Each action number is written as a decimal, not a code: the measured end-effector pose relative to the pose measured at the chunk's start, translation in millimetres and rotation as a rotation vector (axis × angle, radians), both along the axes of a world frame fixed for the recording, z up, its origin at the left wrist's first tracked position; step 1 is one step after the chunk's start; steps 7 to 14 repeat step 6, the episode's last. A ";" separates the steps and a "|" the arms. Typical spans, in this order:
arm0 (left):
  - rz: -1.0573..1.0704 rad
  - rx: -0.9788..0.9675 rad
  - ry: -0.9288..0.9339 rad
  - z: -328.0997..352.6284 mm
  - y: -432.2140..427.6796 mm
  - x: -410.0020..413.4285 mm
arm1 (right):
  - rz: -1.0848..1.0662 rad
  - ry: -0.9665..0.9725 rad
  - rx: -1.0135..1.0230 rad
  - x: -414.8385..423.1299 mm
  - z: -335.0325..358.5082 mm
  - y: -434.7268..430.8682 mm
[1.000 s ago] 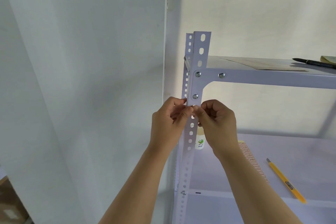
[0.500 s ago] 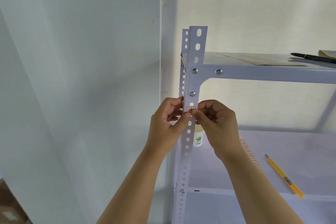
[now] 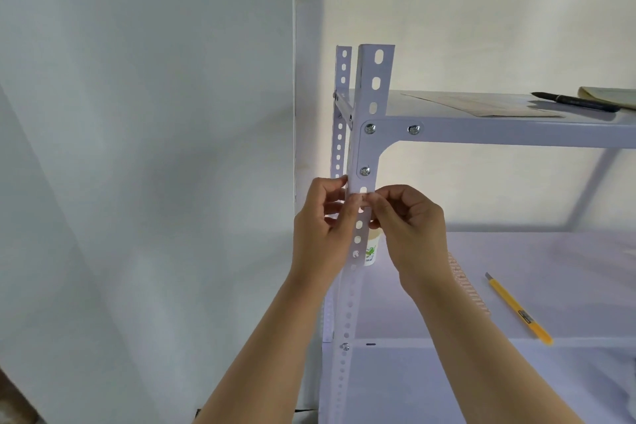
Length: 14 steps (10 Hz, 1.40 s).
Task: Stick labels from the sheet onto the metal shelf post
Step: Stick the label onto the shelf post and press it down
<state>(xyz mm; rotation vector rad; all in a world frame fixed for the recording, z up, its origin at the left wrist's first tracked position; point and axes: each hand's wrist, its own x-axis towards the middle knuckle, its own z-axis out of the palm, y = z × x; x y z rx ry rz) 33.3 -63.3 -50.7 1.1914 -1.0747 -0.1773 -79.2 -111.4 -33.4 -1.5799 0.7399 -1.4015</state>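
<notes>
The white perforated metal shelf post [image 3: 373, 86] stands upright in the middle of the view. A small pinkish label [image 3: 363, 197] lies across its front face, just below the corner bracket's lowest bolt. My left hand [image 3: 323, 237] grips the post, fingers behind its edge and thumb pressing the label's left end. My right hand [image 3: 409, 234] pinches the label's right end against the post. The label sheet [image 3: 463, 282], with rows of pinkish labels, lies on the lower shelf, mostly hidden behind my right forearm.
A yellow utility knife [image 3: 516, 308] lies on the lower shelf [image 3: 550, 251] to the right. A small white bottle [image 3: 371, 251] stands behind the post. The top shelf holds a paper sheet [image 3: 481, 103] and a black pen [image 3: 578, 101]. A white wall is on the left.
Both hands stayed at the same spot on the post. The label that showed between my thumbs half a second ago is now mostly covered by my fingertips.
</notes>
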 end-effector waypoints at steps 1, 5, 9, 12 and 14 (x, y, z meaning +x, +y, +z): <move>-0.023 0.040 -0.051 -1.9 5.6 3.6 | -0.022 -0.061 0.085 -3.5 -2.5 6.5; 0.115 0.151 -0.157 -9.6 51.7 -14.8 | -0.034 0.074 0.069 -39.2 -1.8 43.7; 0.190 0.150 -0.195 2.0 64.7 -28.5 | -0.037 0.127 0.026 -60.3 4.2 52.7; 0.190 0.150 -0.195 2.0 64.7 -28.5 | -0.037 0.127 0.026 -60.3 4.2 52.7; 0.190 0.150 -0.195 2.0 64.7 -28.5 | -0.037 0.127 0.026 -60.3 4.2 52.7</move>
